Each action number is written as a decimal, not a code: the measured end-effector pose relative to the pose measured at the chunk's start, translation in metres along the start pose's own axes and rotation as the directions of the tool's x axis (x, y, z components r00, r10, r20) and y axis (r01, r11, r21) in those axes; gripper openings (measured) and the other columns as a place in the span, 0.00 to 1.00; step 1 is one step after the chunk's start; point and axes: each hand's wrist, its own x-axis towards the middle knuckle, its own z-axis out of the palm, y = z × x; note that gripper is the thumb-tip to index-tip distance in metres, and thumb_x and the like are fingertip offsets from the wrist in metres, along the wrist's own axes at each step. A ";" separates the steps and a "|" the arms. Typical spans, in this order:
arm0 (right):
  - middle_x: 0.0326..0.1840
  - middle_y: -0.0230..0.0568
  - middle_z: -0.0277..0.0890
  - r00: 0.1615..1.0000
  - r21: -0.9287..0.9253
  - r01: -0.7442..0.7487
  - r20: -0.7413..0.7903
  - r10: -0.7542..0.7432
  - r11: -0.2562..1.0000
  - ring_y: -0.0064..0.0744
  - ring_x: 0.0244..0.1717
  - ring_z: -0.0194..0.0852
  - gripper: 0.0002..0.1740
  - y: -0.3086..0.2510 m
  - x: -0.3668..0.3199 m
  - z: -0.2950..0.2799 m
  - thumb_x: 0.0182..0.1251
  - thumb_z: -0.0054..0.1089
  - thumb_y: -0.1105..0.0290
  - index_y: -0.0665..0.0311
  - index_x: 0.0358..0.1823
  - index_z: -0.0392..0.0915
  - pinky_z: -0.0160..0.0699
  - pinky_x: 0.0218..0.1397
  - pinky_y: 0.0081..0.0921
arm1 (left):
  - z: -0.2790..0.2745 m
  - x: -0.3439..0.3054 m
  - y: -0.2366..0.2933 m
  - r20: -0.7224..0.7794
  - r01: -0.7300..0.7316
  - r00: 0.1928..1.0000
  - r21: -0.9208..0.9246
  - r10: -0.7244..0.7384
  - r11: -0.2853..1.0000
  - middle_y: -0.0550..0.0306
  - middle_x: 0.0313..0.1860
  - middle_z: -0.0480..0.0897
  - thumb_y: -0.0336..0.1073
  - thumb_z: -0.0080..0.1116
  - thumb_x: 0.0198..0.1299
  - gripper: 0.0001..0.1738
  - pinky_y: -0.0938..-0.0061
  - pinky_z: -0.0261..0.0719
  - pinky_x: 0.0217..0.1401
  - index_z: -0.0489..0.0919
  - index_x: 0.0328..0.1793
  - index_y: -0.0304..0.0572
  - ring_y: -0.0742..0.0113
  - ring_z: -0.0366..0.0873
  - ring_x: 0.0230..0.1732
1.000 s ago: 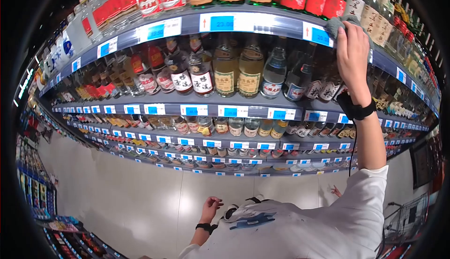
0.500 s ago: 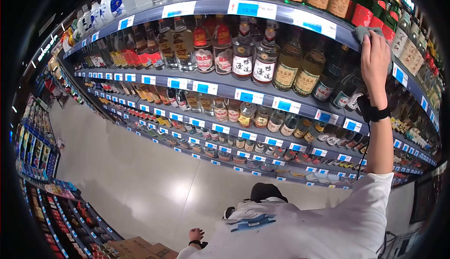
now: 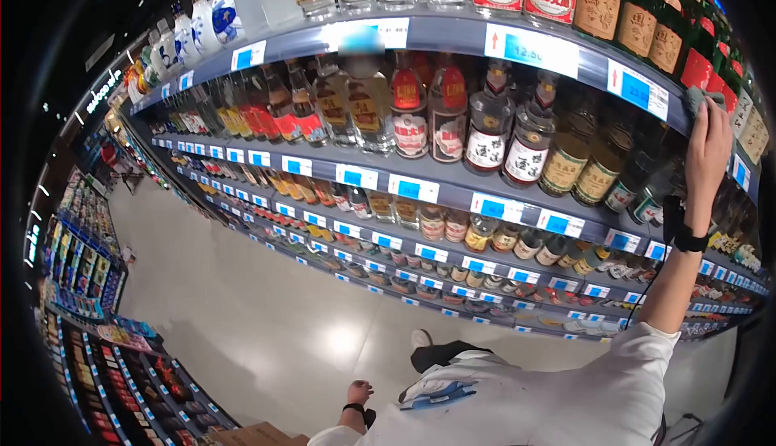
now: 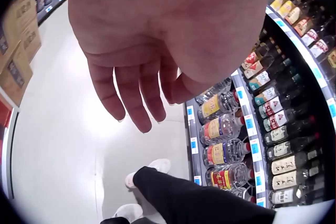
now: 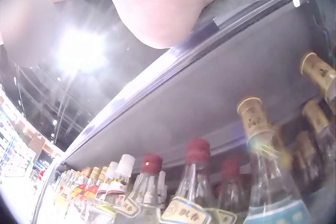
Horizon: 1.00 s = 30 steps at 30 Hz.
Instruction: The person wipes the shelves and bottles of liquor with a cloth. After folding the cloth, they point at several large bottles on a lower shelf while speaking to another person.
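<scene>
My right hand (image 3: 709, 151) reaches up to the front edge of the top shelf (image 3: 453, 34) at the right of the head view. It holds a grey cloth (image 3: 702, 100) against that edge, close beside green bottles with red labels (image 3: 702, 70). In the right wrist view, grey fabric (image 5: 231, 6) shows between the hand (image 5: 163, 3) and the shelf lip. Low by my body hangs my left hand (image 3: 360, 392), holding nothing. Its fingers (image 4: 134, 95) dangle loosely over the floor in the left wrist view.
Glass bottles (image 3: 517, 135) crowd the tier under the top shelf, their necks (image 5: 197, 153) just below its underside. Blue price tags (image 3: 638, 90) line the shelf edges. Cardboard boxes (image 4: 21, 45) and another shelf (image 3: 105, 381) stand on the left side, across the floor (image 3: 267, 300).
My right hand has slid left along the top shelf's edge with the cloth, past the 20.00 tag. The head view has turned left, so the shelves appear farther right. My left hand stays low.
</scene>
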 end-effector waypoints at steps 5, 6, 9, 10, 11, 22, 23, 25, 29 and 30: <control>0.64 0.51 0.79 0.998 0.009 -0.047 -0.036 0.048 0.999 0.49 0.66 0.76 0.20 0.027 -0.014 0.016 0.85 0.48 0.64 0.71 0.63 0.79 0.69 0.72 0.35 | -0.026 0.023 0.104 0.123 -0.079 0.990 0.069 0.070 0.995 0.46 0.51 0.88 0.31 0.55 0.72 0.15 0.69 0.87 0.45 0.79 0.60 0.32 0.59 0.90 0.48; 0.62 0.50 0.80 0.998 0.017 -0.044 -0.051 0.045 0.999 0.48 0.65 0.77 0.19 0.027 -0.016 0.017 0.85 0.48 0.64 0.70 0.62 0.80 0.70 0.72 0.35 | -0.035 0.019 0.128 0.163 -0.146 0.979 0.132 0.124 0.980 0.44 0.51 0.87 0.30 0.54 0.72 0.15 0.66 0.89 0.51 0.79 0.60 0.28 0.57 0.89 0.51; 0.81 0.46 0.64 0.984 -0.502 0.161 0.148 -0.099 0.850 0.41 0.80 0.63 0.31 0.072 -0.048 0.030 0.80 0.44 0.82 0.64 0.82 0.59 0.58 0.84 0.30 | -0.067 0.036 0.167 0.138 -0.211 0.973 0.222 0.183 0.952 0.41 0.52 0.87 0.28 0.55 0.72 0.15 0.63 0.91 0.55 0.79 0.60 0.26 0.54 0.88 0.54; 0.82 0.46 0.62 0.978 -0.567 0.168 0.200 -0.062 0.806 0.41 0.81 0.62 0.34 0.070 -0.044 0.024 0.78 0.44 0.84 0.63 0.84 0.55 0.57 0.85 0.29 | -0.076 0.043 0.175 0.078 -0.196 0.980 0.172 0.185 0.965 0.43 0.50 0.87 0.28 0.53 0.73 0.14 0.64 0.91 0.49 0.79 0.60 0.28 0.54 0.89 0.51; 0.83 0.48 0.61 0.984 -0.081 0.060 0.171 -0.046 0.995 0.41 0.80 0.63 0.32 0.086 -0.046 0.032 0.79 0.42 0.85 0.64 0.83 0.58 0.59 0.84 0.31 | -0.084 0.051 0.183 0.037 -0.160 0.987 0.139 0.157 0.977 0.44 0.49 0.88 0.28 0.52 0.73 0.14 0.66 0.90 0.46 0.79 0.60 0.29 0.55 0.89 0.49; 0.53 0.49 0.79 0.999 0.026 -0.022 -0.041 0.023 0.999 0.51 0.61 0.76 0.12 -0.049 0.001 -0.013 0.74 0.56 0.74 0.70 0.54 0.79 0.74 0.67 0.38 | -0.106 0.166 0.187 0.457 -0.054 0.887 -0.044 0.068 0.998 0.35 0.52 0.86 0.28 0.59 0.71 0.17 0.46 0.91 0.55 0.75 0.61 0.23 0.40 0.88 0.52; 0.55 0.49 0.79 0.998 -0.009 -0.027 -0.059 0.026 1.000 0.51 0.63 0.75 0.12 -0.050 0.000 -0.014 0.75 0.55 0.73 0.70 0.55 0.80 0.71 0.70 0.39 | -0.106 0.179 0.189 0.495 -0.061 0.867 0.007 0.049 0.998 0.35 0.52 0.86 0.28 0.59 0.71 0.17 0.46 0.91 0.55 0.75 0.61 0.23 0.40 0.88 0.52; 0.57 0.49 0.79 0.998 -0.006 -0.033 -0.054 0.033 0.999 0.50 0.64 0.74 0.12 -0.052 -0.002 -0.017 0.76 0.55 0.73 0.70 0.55 0.80 0.69 0.71 0.39 | -0.108 0.204 0.197 0.661 -0.018 0.745 -0.114 0.090 0.993 0.33 0.57 0.85 0.30 0.56 0.73 0.17 0.45 0.91 0.56 0.76 0.60 0.21 0.38 0.88 0.52; 0.56 0.50 0.79 0.999 0.015 -0.038 -0.020 0.038 0.999 0.50 0.64 0.74 0.12 -0.062 0.000 -0.021 0.76 0.55 0.74 0.70 0.54 0.81 0.70 0.71 0.39 | -0.109 0.240 0.219 0.769 -0.225 0.638 0.156 0.024 0.962 0.32 0.62 0.82 0.36 0.51 0.74 0.19 0.39 0.85 0.62 0.77 0.62 0.25 0.31 0.83 0.59; 0.56 0.50 0.79 0.999 0.026 -0.046 -0.013 0.046 0.999 0.50 0.64 0.74 0.12 -0.066 0.003 -0.022 0.75 0.56 0.75 0.70 0.54 0.81 0.70 0.71 0.39 | -0.101 0.244 0.228 0.813 0.001 0.582 0.005 -0.005 1.000 0.32 0.62 0.82 0.39 0.50 0.74 0.21 0.37 0.82 0.63 0.77 0.63 0.29 0.30 0.82 0.61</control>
